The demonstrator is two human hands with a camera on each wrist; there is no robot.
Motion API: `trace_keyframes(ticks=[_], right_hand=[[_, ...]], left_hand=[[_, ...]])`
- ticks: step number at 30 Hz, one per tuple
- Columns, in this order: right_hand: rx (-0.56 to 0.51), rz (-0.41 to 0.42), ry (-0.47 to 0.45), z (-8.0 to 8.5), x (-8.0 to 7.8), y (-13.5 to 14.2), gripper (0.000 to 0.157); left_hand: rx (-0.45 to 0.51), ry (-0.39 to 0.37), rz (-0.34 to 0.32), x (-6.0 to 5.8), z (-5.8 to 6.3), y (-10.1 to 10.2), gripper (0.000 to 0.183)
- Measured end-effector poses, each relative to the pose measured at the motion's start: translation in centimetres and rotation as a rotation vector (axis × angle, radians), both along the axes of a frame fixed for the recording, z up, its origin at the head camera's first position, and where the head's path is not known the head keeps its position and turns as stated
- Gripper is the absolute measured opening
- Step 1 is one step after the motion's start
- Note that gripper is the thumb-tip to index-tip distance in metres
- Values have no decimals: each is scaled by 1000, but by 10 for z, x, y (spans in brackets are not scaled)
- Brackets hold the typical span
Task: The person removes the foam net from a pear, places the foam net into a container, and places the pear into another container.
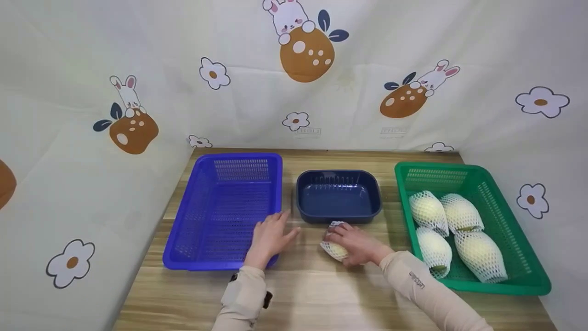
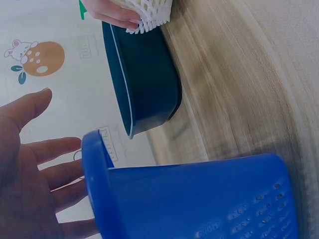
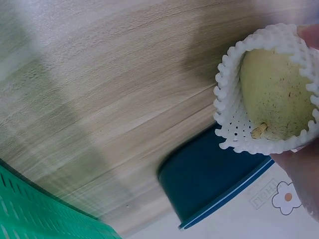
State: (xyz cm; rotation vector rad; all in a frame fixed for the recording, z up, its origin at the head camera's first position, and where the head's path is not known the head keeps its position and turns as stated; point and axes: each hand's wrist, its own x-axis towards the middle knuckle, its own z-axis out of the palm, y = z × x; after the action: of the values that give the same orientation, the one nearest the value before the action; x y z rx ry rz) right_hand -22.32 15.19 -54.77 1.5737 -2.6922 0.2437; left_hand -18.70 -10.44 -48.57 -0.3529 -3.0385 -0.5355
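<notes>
One netted fruit (image 1: 335,250) clasped in right grip (image 1: 356,244); left grip (image 1: 271,235) released, spread wide by blue basket (image 1: 206,265).

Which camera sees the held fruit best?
The right wrist view: the fruit is close, with its stem showing. The head view shows it small, partly behind the right hand; the left wrist view catches only part of its net.

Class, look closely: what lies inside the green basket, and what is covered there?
Four pale fruits in white foam nets lie inside the green basket. What lies directly beneath them is covered and cannot be seen.
</notes>
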Motion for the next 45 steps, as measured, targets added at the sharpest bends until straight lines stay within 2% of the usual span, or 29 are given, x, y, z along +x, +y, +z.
trace_keyframes(ticks=[13, 17, 27, 35, 41, 45], right_hand=[[48, -33, -52, 4, -1, 2, 75], [46, -35, -40, 4, -1, 3, 75], [-18, -58, 9, 3, 2, 13, 81], [-119, -81, 16, 3, 3, 25, 83], [-165, -142, 49, -1, 7, 34, 81], [-189, -180, 33, -4, 9, 39, 80]], left_hand=[[-5, -19, 5, 0, 0, 1, 60], [-6, -16, 7, -1, 0, 1, 61], [-3, -16, 8, 0, 0, 4, 60], [-43, 29, -2, 0, 3, 10, 60], [-5, 18, -47, 0, 7, 21, 59], [16, -10, -90, -1, 4, 32, 59]])
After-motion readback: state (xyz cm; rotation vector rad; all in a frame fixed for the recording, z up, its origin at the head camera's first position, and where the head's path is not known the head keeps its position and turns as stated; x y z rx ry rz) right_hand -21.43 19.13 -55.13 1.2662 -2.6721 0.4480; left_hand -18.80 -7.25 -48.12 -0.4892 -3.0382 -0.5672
